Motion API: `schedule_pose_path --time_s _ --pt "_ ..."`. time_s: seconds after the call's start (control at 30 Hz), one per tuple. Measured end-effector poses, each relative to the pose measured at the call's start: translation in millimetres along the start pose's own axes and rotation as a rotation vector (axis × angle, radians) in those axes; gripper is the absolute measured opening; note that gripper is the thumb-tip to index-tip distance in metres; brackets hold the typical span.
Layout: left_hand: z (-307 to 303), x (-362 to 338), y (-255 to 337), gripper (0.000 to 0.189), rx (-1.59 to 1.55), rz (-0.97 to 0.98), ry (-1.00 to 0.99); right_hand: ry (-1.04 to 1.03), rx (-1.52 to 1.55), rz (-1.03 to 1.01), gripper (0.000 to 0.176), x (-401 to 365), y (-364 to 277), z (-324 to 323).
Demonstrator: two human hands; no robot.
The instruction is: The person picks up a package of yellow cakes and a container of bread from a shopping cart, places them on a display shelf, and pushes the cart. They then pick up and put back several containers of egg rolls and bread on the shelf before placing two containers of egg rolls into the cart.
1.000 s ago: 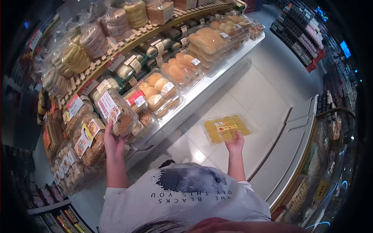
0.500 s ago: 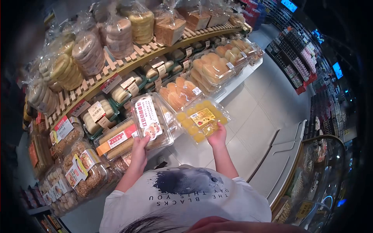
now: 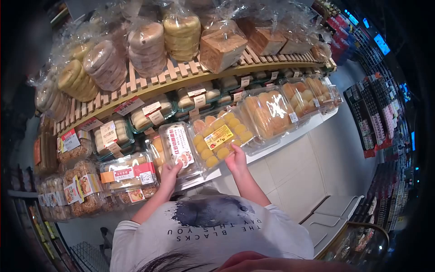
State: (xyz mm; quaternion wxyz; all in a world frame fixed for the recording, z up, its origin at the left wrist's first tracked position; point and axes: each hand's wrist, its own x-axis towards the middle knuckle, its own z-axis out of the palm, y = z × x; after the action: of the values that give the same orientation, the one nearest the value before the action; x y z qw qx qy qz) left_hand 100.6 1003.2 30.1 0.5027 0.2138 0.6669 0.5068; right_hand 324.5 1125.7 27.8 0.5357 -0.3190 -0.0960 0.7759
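My left hand [image 3: 171, 175] grips the near end of a clear bread box [image 3: 181, 146] with a white label and red lettering, thumb on top. It lies level with the shelf's front row, beside a box of yellowish bread [image 3: 157, 151]. Fingers closed on its near edge, my right hand [image 3: 236, 159] holds a clear box of round yellow pastries [image 3: 220, 138] with a yellow label. That box is tilted and overlaps a box of orange-brown buns [image 3: 199, 125] behind it. The two held boxes are side by side, close together.
Bagged loaves [image 3: 223, 49] stand on a slatted wooden shelf [image 3: 170, 71] above. Boxed buns [image 3: 267, 113] continue to the right along the white shelf edge [image 3: 281, 144]. Boxed rolls [image 3: 128, 173] and nutty bread [image 3: 86, 204] are at the left. A grey-topped counter [image 3: 324, 226] stands at lower right.
My view has turned, and both hands have come nearer the shelf. The yellow pastry box has moved left against the bun boxes, and the bread box has settled lower among the row.
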Motion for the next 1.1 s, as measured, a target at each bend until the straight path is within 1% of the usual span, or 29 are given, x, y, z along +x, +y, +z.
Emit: schedule_pose_path --time_s 0.03,0.13,0.2,0.23,0.27,0.33,0.37,0.4,0.43,0.5,0.6,0.63,0.67,0.7,0.73,0.8,0.87,1.0,1.1 --pt "6.7 2.9 2.6 0.041 0.03 0.02 0.05 0.004 0.031 0.034 0.041 10.2 -3.4 2.0" --pt "24.4 12.3 10.2 0.046 -0.011 -0.01 0.146 0.011 0.095 0.154 0.04 31.6 -10.8 6.7" --pt "31.7 27.0 -14.3 0.048 0.051 0.019 0.242 -0.001 0.029 0.209 0.039 50.7 -9.3 -13.1" --pt "34.3 26.2 -14.5 0.049 0.078 0.032 0.293 -0.011 -0.007 0.237 0.038 55.5 -10.7 -18.7" --pt "34.0 23.5 -13.8 0.048 0.113 0.003 0.29 0.03 -0.172 0.31 0.036 57.9 -15.1 -24.6" --pt "33.8 17.2 -17.0 0.049 0.102 0.024 0.289 0.094 -0.513 0.437 0.033 54.1 -29.3 -24.1" --pt "31.1 13.3 -22.2 0.049 0.097 0.032 0.289 0.06 -0.643 0.493 0.031 53.7 -35.3 -25.3" --pt "28.9 16.4 -43.1 0.051 0.052 0.097 0.257 0.021 -0.775 0.543 0.03 55.1 -42.1 -25.8" --pt "31.3 5.6 -39.1 0.053 0.049 0.083 0.25 -0.024 -0.91 0.59 0.03 56.5 -47.9 -24.2" --pt "29.1 -0.9 -69.2 0.052 0.04 -0.019 0.242 -0.028 -1.092 0.684 0.028 50.1 -61.6 -9.7" --pt "25.3 -63.0 -32.4 0.053 -0.049 -0.038 0.159 -0.161 -1.22 0.652 0.025 40.6 -63.1 8.2" --pt "20.1 -73.6 -39.6 0.054 0.037 -0.074 0.166 -0.225 -1.218 0.63 0.024 41.2 -58.0 17.2" --pt "14.2 -89.7 -46.4 0.055 0.059 -0.16 0.137 -0.286 -1.21 0.606 0.024 40.6 -52.3 25.0" --pt "7.6 -115.4 -25.1 0.056 0.079 -0.245 0.105 -0.347 -1.197 0.582 0.024 36.7 -45.0 33.2" --pt "3.7 -126.9 -43.6 0.056 0.095 -0.243 0.166 -0.35 -1.166 0.521 0.021 29.1 -33.5 47.2" --pt "-1.3 -152.5 -96.1 0.055 0.124 -0.239 0.291 -0.447 -1.135 0.459 0.021 12.1 -10.8 73.3" --pt "-5.9 -190.4 -116.2 0.056 0.116 -0.261 0.397 -0.538 -1.087 0.408 0.02 -2.4 15.5 80.4" --pt "-5.2 -283.1 -155.6 0.056 0.073 -0.263 0.605 -0.686 -1.173 0.492 0.018 -53.0 68.3 84.0" --pt "2.2 -364.9 -187.8 0.053 -0.029 -0.314 0.732 -0.837 -1.2 0.564 0.018 -118.1 105.4 77.7"
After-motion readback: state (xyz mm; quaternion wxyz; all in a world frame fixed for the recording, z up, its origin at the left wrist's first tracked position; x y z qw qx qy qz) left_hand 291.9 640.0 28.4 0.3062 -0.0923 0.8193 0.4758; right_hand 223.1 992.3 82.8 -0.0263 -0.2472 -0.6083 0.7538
